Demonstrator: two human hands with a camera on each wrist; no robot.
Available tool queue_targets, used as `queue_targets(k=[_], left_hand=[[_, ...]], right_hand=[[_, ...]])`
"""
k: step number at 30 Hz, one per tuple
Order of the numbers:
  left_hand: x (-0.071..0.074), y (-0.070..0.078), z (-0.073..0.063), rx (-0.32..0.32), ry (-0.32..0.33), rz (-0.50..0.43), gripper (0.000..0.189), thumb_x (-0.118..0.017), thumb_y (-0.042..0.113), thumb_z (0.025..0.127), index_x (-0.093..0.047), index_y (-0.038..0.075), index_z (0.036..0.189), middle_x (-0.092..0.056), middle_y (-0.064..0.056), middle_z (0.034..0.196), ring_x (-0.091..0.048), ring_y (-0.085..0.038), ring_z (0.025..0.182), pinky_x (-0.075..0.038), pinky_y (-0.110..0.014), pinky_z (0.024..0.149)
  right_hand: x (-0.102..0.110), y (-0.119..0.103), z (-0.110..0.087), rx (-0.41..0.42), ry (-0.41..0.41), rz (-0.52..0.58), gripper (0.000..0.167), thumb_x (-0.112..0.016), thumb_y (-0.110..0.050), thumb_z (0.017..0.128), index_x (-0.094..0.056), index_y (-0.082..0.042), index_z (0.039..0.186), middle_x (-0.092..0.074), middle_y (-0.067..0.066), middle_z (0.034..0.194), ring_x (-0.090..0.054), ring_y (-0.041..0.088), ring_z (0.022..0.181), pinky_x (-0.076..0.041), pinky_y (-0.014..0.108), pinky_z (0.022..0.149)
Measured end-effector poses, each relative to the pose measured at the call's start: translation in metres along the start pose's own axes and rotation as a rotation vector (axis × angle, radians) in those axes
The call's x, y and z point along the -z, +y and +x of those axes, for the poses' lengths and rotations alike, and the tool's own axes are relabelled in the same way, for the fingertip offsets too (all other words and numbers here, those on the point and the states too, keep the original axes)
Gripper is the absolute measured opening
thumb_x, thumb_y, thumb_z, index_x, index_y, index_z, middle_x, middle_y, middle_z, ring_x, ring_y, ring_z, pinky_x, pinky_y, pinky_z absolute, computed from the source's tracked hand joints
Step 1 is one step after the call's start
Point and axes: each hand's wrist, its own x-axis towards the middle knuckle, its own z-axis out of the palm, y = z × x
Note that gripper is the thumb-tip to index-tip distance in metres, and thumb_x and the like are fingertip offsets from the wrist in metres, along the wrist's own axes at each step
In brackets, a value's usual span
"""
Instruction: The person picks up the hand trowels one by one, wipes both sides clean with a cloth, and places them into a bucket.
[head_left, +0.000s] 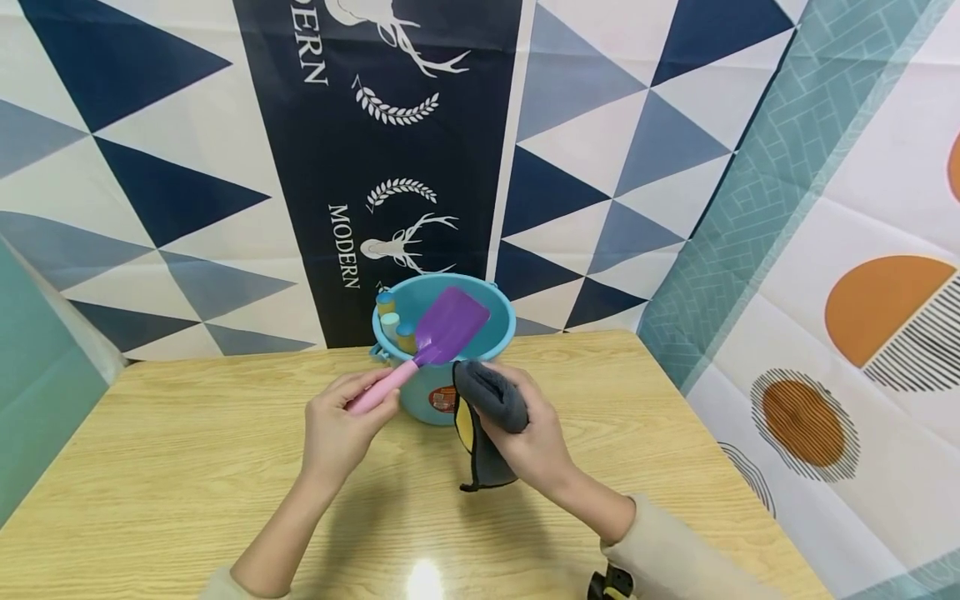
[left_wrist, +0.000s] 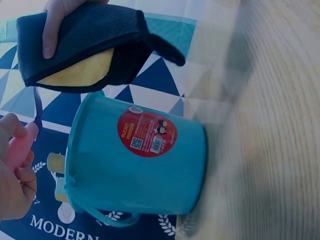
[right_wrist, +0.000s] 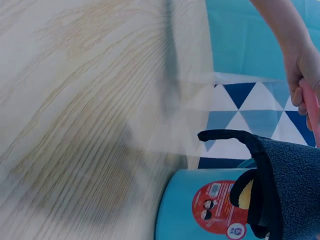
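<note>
My left hand grips the pink handle of a toy shovel, whose purple blade points up and to the right over the rim of a light-blue bucket. In my right hand is a folded dark grey cloth with a yellow inner side and black edging; a loose flap hangs down in front of the bucket. The left wrist view shows the cloth apart from the bucket, fingers pressing on its face. Bottle-like things with blue and pale tops stick up inside the bucket's left side.
The bucket stands near the far edge of a wooden table, close to a patterned wall cloth. Another patterned sheet hangs along the right side. A red round label is on the bucket's front.
</note>
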Motion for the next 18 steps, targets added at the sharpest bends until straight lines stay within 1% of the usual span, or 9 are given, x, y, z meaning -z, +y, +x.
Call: queue_targets(k=[3, 5, 8, 12, 16, 18], left_hand=[[0.002, 0.000, 0.002, -0.003, -0.007, 0.021, 0.029, -0.076, 0.008, 0.073, -0.074, 0.013, 0.101, -0.071, -0.002, 0.098, -0.060, -0.011, 0.082, -0.050, -0.016, 0.063], [0.003, 0.000, 0.004, 0.001, -0.013, 0.026, 0.030, -0.076, 0.008, 0.073, -0.074, 0.013, 0.102, -0.071, -0.002, 0.097, -0.060, -0.011, 0.082, -0.050, -0.017, 0.063], [0.004, 0.000, 0.005, 0.012, -0.027, 0.033, 0.030, -0.076, 0.009, 0.073, -0.074, 0.013, 0.102, -0.071, 0.000, 0.098, -0.059, -0.012, 0.083, -0.051, -0.017, 0.064], [0.005, 0.001, 0.008, 0.022, -0.042, 0.053, 0.029, -0.075, 0.009, 0.073, -0.074, 0.014, 0.101, -0.071, 0.000, 0.098, -0.059, -0.013, 0.083, -0.051, -0.018, 0.064], [0.005, 0.000, 0.010, 0.013, -0.054, 0.077, 0.028, -0.074, 0.009, 0.073, -0.074, 0.013, 0.101, -0.071, -0.002, 0.097, -0.059, -0.014, 0.082, -0.050, -0.018, 0.063], [0.005, 0.000, 0.011, 0.005, -0.061, 0.094, 0.028, -0.074, 0.009, 0.073, -0.074, 0.013, 0.101, -0.071, -0.003, 0.097, -0.060, -0.014, 0.082, -0.049, -0.018, 0.064]], right_hand=[[0.005, 0.002, -0.001, 0.002, -0.040, -0.035, 0.052, -0.068, 0.004, 0.080, -0.053, -0.013, 0.127, -0.058, 0.006, 0.123, -0.055, 0.015, 0.115, -0.048, 0.034, 0.094], [0.007, 0.004, -0.002, 0.018, -0.061, -0.062, 0.054, -0.068, 0.004, 0.079, -0.052, -0.013, 0.128, -0.058, 0.007, 0.123, -0.055, 0.018, 0.115, -0.048, 0.037, 0.093], [0.011, 0.009, -0.004, 0.062, -0.078, -0.110, 0.057, -0.070, 0.006, 0.076, -0.053, -0.013, 0.127, -0.058, 0.007, 0.123, -0.056, 0.021, 0.114, -0.049, 0.041, 0.092], [0.015, 0.015, -0.005, 0.135, -0.094, -0.171, 0.060, -0.072, 0.009, 0.072, -0.054, -0.012, 0.126, -0.058, 0.008, 0.123, -0.055, 0.024, 0.115, -0.049, 0.043, 0.092], [0.019, 0.018, -0.004, 0.203, -0.125, -0.219, 0.060, -0.073, 0.010, 0.070, -0.055, -0.010, 0.125, -0.059, 0.009, 0.122, -0.055, 0.026, 0.115, -0.048, 0.042, 0.094], [0.021, 0.019, -0.003, 0.224, -0.144, -0.237, 0.060, -0.073, 0.009, 0.070, -0.055, -0.009, 0.125, -0.059, 0.010, 0.121, -0.055, 0.026, 0.114, -0.048, 0.042, 0.093]])
